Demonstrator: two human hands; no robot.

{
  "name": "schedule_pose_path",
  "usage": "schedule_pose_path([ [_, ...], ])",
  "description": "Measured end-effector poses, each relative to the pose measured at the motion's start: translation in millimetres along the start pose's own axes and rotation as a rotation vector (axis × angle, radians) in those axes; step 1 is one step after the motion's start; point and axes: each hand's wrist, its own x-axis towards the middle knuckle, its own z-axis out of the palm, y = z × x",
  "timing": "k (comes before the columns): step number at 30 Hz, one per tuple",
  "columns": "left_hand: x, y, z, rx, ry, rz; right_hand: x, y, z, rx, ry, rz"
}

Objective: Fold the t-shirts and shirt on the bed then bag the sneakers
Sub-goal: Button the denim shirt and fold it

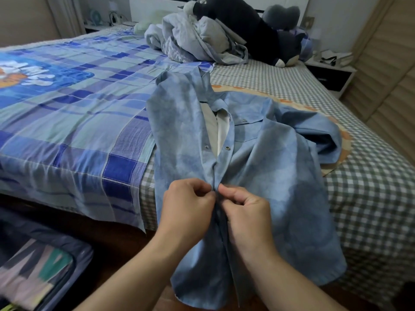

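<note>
Head view: your left hand [187, 204] and right hand [244, 209] meet at the placket, each pinching one front edge of the blue shirt [265, 167]. It lies face-up on the bed [370, 176], running straight away from you, hem overhanging. Soft mottled cotton, metal snaps [228, 148] undone above.

Head view — down, near bed [292, 75]

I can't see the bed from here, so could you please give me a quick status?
Both hands, left and right, pinching shirt placket at a snap. Shirt spread flat, unfolded. Nothing in the way.
</note>
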Motion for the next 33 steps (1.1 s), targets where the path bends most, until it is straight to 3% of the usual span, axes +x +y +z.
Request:
schedule_pose_path([
  [4, 12, -1, -13, 0.215, -0.178, 0.001, -1, 5, -3, -0.205, -0.043, -0.006],
  [6, 22, 3, -20, 0.378, -0.076, 0.065, 1, 6, -3, -0.304, -0.053, 0.014],
  [8, 32, 8, -20, 0.387, 0.024, 0.089, 6, 3, -2, -0.292, 0.002, 0.023],
  [11, 41, 11, -5, 0.282, -0.076, -0.03, 16, -7, 0, -0.199, 0.071, -0.009],
  [14, 51, 6, 1, 0.279, 0.037, -0.11, 29, -11, 6, -0.131, 0.006, 0.076],
  [16, 57, 4, -3, 0.222, 0.109, -0.155, 30, -13, 9, -0.249, -0.003, 0.048],
  [20, 70, 7, -7, 0.153, 0.036, -0.117, 39, -50, 1, -0.513, 0.214, -0.276],
  [22, 77, 9, -10, 0.06, 0.088, -0.074, 61, -69, 0, -0.683, 0.13, -0.212],
  [25, 86, 7, -9, 0.081, 0.079, 0.0, 92, -64, 12, -0.993, 0.012, 0.039],
  [30, 89, 7, 3, 0.184, 0.084, 0.023, 98, -31, 27, -0.713, 0.143, 0.004],
  [33, 88, 14, 4, -0.032, 0.172, 0.006, 90, -39, 30, -0.474, 0.298, -0.124],
])
